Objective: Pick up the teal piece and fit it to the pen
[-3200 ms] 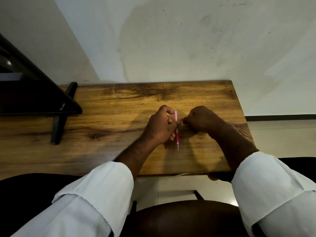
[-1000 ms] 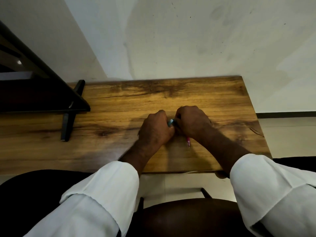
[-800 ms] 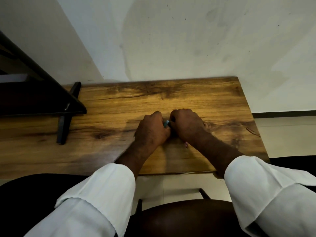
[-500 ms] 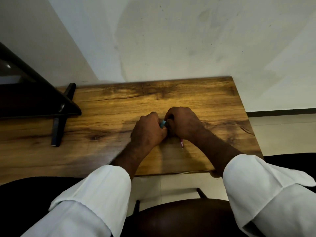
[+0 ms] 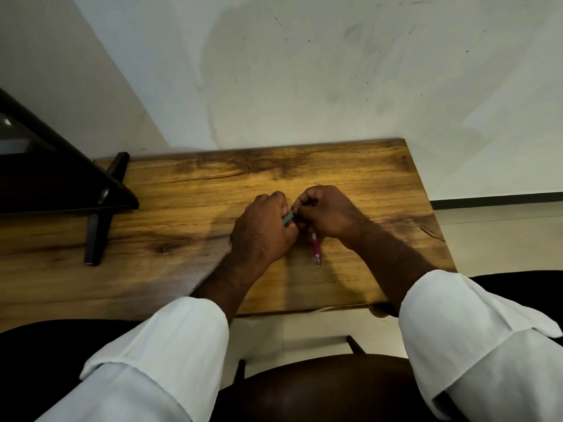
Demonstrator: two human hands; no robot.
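Both my hands meet over the middle of a wooden table [image 5: 189, 208]. My left hand [image 5: 262, 233] is curled, and its fingers grip a small teal piece [image 5: 288, 219]. My right hand [image 5: 329, 214] is curled round the upper end of a pink pen [image 5: 315, 246], whose tip points toward me and lies near the tabletop. The fingertips of the two hands touch at the teal piece. Most of the teal piece and the pen's top are hidden inside the fingers.
A black stand with a flat foot [image 5: 94, 226] occupies the table's left part. The pale wall [image 5: 304, 71] rises right behind the table. The table's right edge [image 5: 426, 208] drops to a tiled floor. A dark round seat [image 5: 320, 388] lies below, between my white sleeves.
Earlier my left hand held the pink pen upright while my right hand rested beside it. Now my right hand holds the pen and my left hand grips a teal piece; little moved in the last second.
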